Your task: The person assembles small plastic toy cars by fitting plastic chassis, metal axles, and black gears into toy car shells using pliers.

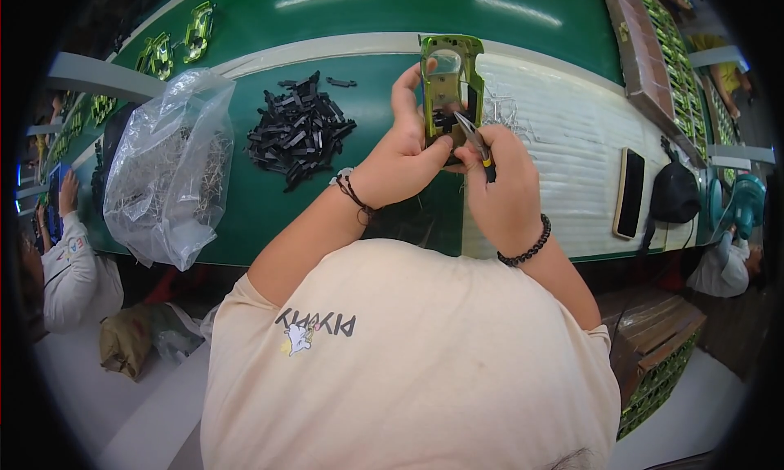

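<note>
Upright in my left hand (406,155) is a shiny green toy car body shell (475,55) with an open middle. The fingers wrap its left side and the thumb presses near its lower end. My right hand (508,188) grips pliers (488,161) with a black and yellow handle. Their metal jaws reach into the lower part of the shell, beside a dark piece inside. Whether the jaws pinch anything is too small to tell. Left of my hands lies a pile of small black plastic parts (298,131). Thin metal pieces (508,115) lie scattered right of the shell.
A clear plastic bag (167,176) of thin metal pieces sits on the left. White foam sheeting (572,155) covers the right bench, bearing a phone (629,192) and a black pouch (674,192). Crates (645,70) of green shells stand far right. Other people work at both sides.
</note>
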### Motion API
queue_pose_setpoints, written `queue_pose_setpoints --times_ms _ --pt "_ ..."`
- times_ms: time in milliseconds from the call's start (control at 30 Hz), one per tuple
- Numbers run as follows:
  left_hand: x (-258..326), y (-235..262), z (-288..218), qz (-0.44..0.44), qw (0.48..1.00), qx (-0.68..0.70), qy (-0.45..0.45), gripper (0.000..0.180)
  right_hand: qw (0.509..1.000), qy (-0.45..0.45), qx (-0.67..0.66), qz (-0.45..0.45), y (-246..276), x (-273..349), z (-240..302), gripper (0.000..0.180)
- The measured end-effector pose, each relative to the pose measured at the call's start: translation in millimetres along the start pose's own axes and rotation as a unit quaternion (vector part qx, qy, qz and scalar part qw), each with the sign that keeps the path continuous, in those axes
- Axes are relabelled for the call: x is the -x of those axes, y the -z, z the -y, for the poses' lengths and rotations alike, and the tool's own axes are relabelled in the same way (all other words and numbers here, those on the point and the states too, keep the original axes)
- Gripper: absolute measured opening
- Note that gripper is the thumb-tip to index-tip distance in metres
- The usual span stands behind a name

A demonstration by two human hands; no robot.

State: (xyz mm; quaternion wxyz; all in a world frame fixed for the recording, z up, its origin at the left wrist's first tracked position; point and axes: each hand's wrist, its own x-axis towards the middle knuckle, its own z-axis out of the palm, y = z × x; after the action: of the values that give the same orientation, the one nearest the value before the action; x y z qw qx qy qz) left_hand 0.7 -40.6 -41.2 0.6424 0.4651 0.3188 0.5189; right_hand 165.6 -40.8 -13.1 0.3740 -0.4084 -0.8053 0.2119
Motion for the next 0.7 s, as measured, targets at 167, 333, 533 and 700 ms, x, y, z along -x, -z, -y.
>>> queue_pose_setpoints --times_ms 167,333,533,700 --pt "1 -1 2 0.004 0.998 -0.061 -0.033 0.082 1.000 -0.013 0.015 -0.005 -2 0 2 0.025" --pt "-2 -7 4 -0.067 0.995 -0.054 -0.043 0.080 0.988 -0.017 0.045 -0.145 -10 -12 -1 0.031" --pt "-5 -2 12 -0.153 0.971 -0.100 -0.154 0.079 0.992 -0.055 0.034 0.106 9 4 7 0.026" --pt "-3 -5 17 -0.139 0.956 -0.148 -0.212 0.080 0.990 -0.051 0.089 0.094 12 -2 16 0.025"
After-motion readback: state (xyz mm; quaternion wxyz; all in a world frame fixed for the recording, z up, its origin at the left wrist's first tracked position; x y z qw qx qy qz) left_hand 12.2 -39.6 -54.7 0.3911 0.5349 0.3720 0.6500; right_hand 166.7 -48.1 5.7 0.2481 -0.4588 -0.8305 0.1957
